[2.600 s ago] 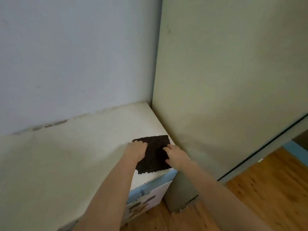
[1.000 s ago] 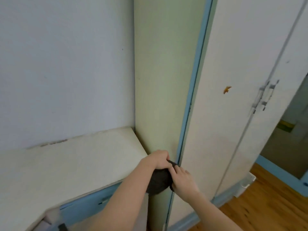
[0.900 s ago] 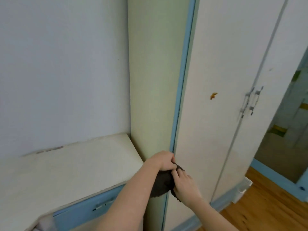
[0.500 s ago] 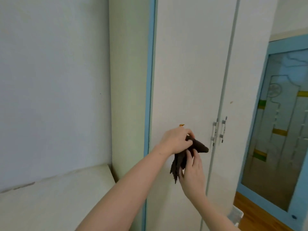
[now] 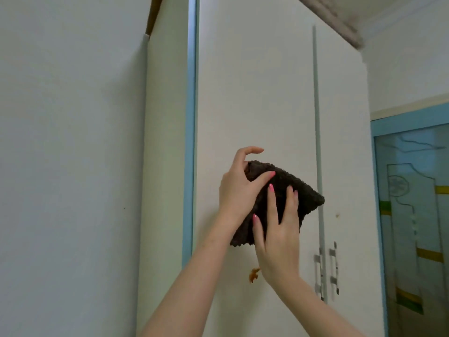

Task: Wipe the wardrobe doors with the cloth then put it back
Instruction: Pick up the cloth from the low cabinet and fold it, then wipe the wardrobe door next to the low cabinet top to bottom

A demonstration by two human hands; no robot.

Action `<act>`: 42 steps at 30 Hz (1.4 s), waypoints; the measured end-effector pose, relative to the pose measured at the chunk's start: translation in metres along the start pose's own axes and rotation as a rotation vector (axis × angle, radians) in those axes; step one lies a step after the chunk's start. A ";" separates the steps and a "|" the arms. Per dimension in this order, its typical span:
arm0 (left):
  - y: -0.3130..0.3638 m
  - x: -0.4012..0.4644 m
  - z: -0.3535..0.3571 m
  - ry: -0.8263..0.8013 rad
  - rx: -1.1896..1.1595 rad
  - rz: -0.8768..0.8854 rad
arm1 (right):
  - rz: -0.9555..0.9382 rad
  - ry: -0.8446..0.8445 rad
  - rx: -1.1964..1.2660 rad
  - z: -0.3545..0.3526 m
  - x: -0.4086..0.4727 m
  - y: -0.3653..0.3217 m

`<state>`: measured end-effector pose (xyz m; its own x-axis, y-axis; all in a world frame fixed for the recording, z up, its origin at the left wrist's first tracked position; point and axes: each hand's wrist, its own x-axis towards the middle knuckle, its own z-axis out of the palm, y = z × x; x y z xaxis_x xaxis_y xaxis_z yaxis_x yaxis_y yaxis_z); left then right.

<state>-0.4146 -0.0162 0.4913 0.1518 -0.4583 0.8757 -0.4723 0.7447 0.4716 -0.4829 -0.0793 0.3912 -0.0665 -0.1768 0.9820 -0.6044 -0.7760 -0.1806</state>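
Count: one dark brown cloth [image 5: 289, 198], two wardrobe doors, left door [image 5: 255, 93] and right door [image 5: 340, 132], two metal handles [image 5: 326, 271] side by side at the seam low down, two hands. Both doors shut, thin grey seam strip between them. One small orange mark [image 5: 254, 274] on the left door, below the cloth and just left of the right wrist; a fainter speck on the right door near the seam. Blue trim strip [image 5: 190, 117] runs up the wardrobe's left front edge, pale side panel left of it, then plain wall [image 5: 68, 142]. At far right, a blue-framed glass door [image 5: 413, 215] with a decorative pattern. Cloth is held up in front of the left door at mid height, its right corner overlapping the seam; can't tell whether it touches the door surface. Nothing blocks the doors except the hands and cloth. Left hand [image 5: 239, 188] pinches the cloth's upper left edge, thumb across the front, index finger lifted and curled clear above it. Right hand [image 5: 279, 229] is flat on the cloth's front, fingers spread and pointing up, palm covering its lower part. Both forearms come up from bottom centre.
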 end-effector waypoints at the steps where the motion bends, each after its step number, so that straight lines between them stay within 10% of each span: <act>1: 0.006 0.010 0.002 0.021 -0.015 0.039 | -0.026 0.030 0.007 0.005 0.015 0.003; 24: 0.069 0.144 0.026 0.199 0.436 0.602 | -0.202 0.614 0.289 0.024 0.324 0.028; 34: 0.068 0.193 -0.036 0.471 1.274 0.395 | -0.221 0.557 0.180 0.012 0.421 -0.027; 42: 0.102 0.203 -0.065 0.526 1.472 0.509 | -0.272 0.345 0.219 0.030 0.451 -0.066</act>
<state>-0.3755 -0.0012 0.7237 -0.1532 0.1082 0.9823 -0.8851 -0.4571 -0.0877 -0.4490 -0.1265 0.8441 -0.2107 0.2320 0.9496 -0.4573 -0.8820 0.1140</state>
